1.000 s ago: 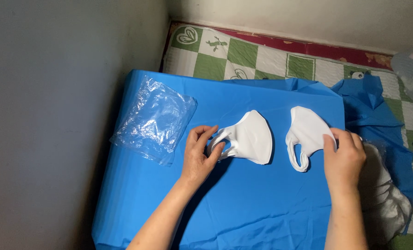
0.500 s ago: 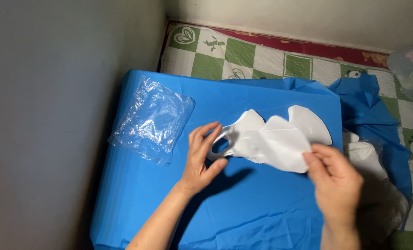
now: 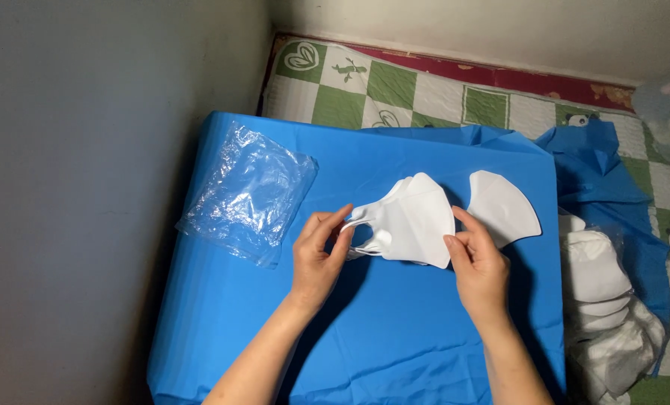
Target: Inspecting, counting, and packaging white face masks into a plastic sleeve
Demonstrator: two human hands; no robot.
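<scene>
A white folded face mask (image 3: 414, 221) is held just above a blue sheet (image 3: 395, 337). My left hand (image 3: 318, 259) pinches its ear loop on the left. The mask's lower right edge is pinched by my right hand (image 3: 479, 262). A second white mask (image 3: 504, 210) lies flat on the sheet just right of the first, partly behind my right fingers.
A crumpled clear plastic bag (image 3: 252, 195) lies on the sheet's left part. A heap of white masks in plastic (image 3: 605, 300) sits off the sheet's right edge. A green-and-white checked mat (image 3: 440, 94) lies beyond, with a grey wall (image 3: 87, 150) at left.
My right hand carried a mask from the right and laid it over the one in my left hand. Another mask now lies at the right.
</scene>
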